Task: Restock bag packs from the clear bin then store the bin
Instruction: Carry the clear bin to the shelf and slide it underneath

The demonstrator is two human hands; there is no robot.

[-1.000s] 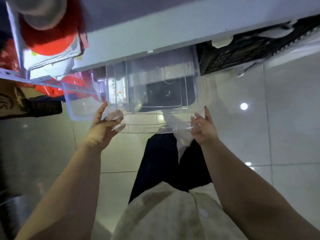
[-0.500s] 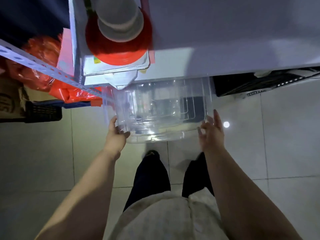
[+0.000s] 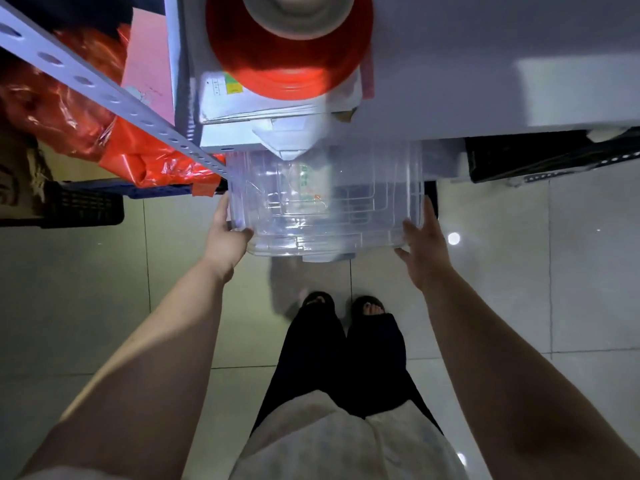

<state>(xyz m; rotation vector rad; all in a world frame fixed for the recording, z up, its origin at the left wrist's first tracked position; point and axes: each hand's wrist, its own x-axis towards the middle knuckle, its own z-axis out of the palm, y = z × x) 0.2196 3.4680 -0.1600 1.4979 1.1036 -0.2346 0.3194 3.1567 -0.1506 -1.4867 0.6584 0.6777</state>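
Note:
The clear bin (image 3: pixel 325 209) is a see-through plastic tub, partly tucked under the white shelf (image 3: pixel 502 64) with its near end sticking out above the floor. My left hand (image 3: pixel 225 233) grips its left near corner, thumb on the front wall. My right hand (image 3: pixel 424 244) lies flat against its right near corner, fingers spread along the side. The bin looks empty; through its walls I see a wire rack and a small labelled pack. Orange plastic bag packs (image 3: pixel 104 133) lie on the lower shelf to the left.
A perforated metal shelf upright (image 3: pixel 104 95) runs diagonally at left. A big orange roll (image 3: pixel 287 53) sits on white boxes above the bin. A black crate (image 3: pixel 83 206) stands at left, another black crate (image 3: pixel 540 157) at right. My feet (image 3: pixel 343 306) stand on pale tiles.
The bin has slid further in under the shelf, both hands staying at its near corners. My head has tilted down, so my feet now show.

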